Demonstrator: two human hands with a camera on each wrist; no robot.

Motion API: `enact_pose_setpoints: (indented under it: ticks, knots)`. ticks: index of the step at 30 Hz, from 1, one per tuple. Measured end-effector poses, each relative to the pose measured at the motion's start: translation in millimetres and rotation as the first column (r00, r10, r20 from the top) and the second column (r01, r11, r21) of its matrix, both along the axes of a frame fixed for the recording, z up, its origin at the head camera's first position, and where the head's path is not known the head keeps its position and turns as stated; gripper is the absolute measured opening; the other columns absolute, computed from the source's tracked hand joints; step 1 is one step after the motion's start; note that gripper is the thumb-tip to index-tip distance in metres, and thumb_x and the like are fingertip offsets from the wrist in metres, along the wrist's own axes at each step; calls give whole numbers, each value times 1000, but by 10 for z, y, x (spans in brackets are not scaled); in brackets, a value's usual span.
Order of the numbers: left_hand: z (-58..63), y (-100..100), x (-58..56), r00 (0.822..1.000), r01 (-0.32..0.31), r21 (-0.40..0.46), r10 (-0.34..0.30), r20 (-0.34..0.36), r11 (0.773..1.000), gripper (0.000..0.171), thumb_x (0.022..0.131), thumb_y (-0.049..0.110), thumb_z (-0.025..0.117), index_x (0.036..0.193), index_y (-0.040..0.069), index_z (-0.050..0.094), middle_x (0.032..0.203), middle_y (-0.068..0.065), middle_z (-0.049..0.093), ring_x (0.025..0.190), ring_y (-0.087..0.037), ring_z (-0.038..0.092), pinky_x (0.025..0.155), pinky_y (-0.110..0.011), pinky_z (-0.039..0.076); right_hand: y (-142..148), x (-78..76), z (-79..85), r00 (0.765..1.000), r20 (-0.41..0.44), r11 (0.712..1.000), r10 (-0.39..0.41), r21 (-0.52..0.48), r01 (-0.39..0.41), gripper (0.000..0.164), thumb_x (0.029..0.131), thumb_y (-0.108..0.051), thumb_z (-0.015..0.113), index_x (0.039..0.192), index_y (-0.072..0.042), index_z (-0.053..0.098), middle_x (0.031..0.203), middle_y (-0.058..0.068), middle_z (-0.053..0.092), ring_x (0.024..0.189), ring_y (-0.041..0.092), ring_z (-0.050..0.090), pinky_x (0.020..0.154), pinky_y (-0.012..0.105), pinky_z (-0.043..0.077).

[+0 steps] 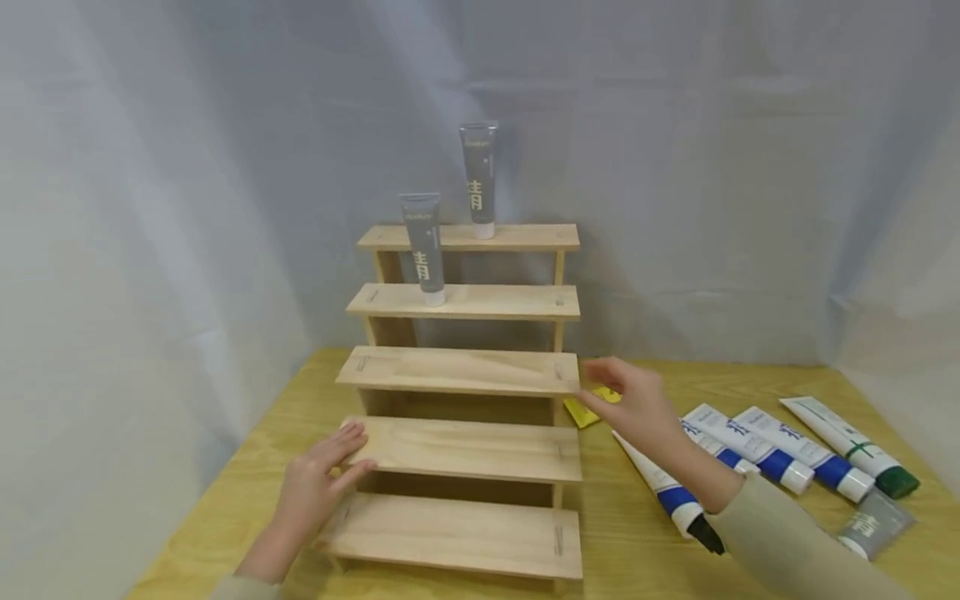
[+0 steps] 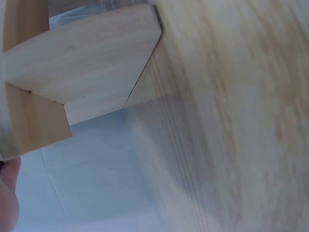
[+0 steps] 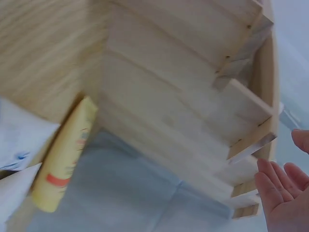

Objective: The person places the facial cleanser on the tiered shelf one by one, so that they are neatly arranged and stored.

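A five-step wooden display rack (image 1: 457,450) stands on the table. My left hand (image 1: 318,479) rests on the left end of its second step from the bottom, fingers on top and thumb at the front edge. Just off the right end of the middle step is my right hand (image 1: 633,404), fingers and thumb apart with nothing between them. One grey tube (image 1: 480,179) stands cap-down on the top step. Another grey tube (image 1: 425,250) stands likewise on the step below, left of centre.
Right of the rack lie several white-and-blue tubes (image 1: 757,446), a green-capped white tube (image 1: 847,442) and a grey tube (image 1: 873,525). A yellow tube (image 3: 63,159) lies beside the rack, partly behind my right hand in the head view. Pale sheeting (image 1: 697,208) hangs behind.
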State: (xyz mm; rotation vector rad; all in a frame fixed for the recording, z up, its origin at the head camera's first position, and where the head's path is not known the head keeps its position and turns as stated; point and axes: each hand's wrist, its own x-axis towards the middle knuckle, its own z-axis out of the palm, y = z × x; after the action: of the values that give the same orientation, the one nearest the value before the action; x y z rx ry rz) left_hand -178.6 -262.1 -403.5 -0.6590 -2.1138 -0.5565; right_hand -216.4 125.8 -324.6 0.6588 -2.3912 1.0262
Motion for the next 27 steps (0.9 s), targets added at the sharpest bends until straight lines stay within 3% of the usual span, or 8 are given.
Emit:
enact_pose_setpoints:
  ticks: [10,12,14,19,21,22,23,27]
  knots:
    - [15,-9,12,1000,7,-3,-7,-3,1000,40,70,33,70,88,-3,67,99,-16,63,88,-31,61,88,-13,39,523,53,-409,990,56,991,-126,56,123,32,76,-18,71,103,-4,60,93,13,65,85,27,61,68,40,55]
    - [13,-10,13,1000,8,-2,-8,-4,1000,41,70,34,69,88,-3,67,99,-16,63,88,-31,61,88,-13,38,680,-32,-603,988,12,985,-153,87,152,32,76,-25,71,103,-11,60,91,8,65,82,22,62,59,37,55]
    - [8,-13,13,1000,13,-1,-13,-6,1000,41,71,34,68,88,-3,67,99,-16,63,87,-31,61,88,-12,38,762,-8,-636,985,2,980,-172,105,171,32,75,-24,71,102,-9,61,89,9,65,80,23,62,57,38,55]
    - [2,-10,10,1000,19,-3,-19,-15,1000,42,72,36,67,87,-3,67,98,-17,63,87,-31,61,87,-14,40,1238,-217,-1139,968,-9,954,-250,170,247,38,76,-36,69,106,-14,60,93,3,66,80,21,62,62,39,54]
    - [5,-7,9,1000,19,-5,-19,-16,1000,43,73,37,66,87,-3,67,98,-17,63,87,-32,61,87,-15,41,1507,-382,-1483,954,-39,936,-297,184,299,41,73,-47,67,106,-22,60,92,-4,66,77,16,62,59,36,54]
    - [7,-7,7,1000,18,-5,-18,-17,1000,43,74,38,65,87,-3,67,98,-17,63,87,-32,61,86,-16,41,1564,-357,-1495,951,-35,933,-307,187,308,41,73,-46,68,105,-21,60,92,-2,66,76,17,62,59,36,54]
    - [9,-5,6,1000,19,-5,-19,-19,1000,44,74,38,65,87,-3,67,98,-17,63,86,-32,61,86,-17,41,1665,-401,-1618,935,-62,914,-348,199,353,41,71,-50,67,103,-25,59,90,-5,66,75,15,62,57,35,54]
    - [10,-2,1,1000,20,-4,-20,-19,1000,45,75,40,64,87,-3,67,98,-17,63,86,-32,62,85,-19,43,1834,-319,-1638,926,-35,902,-376,216,374,42,70,-51,68,100,-23,60,87,-1,66,73,21,62,55,39,53]
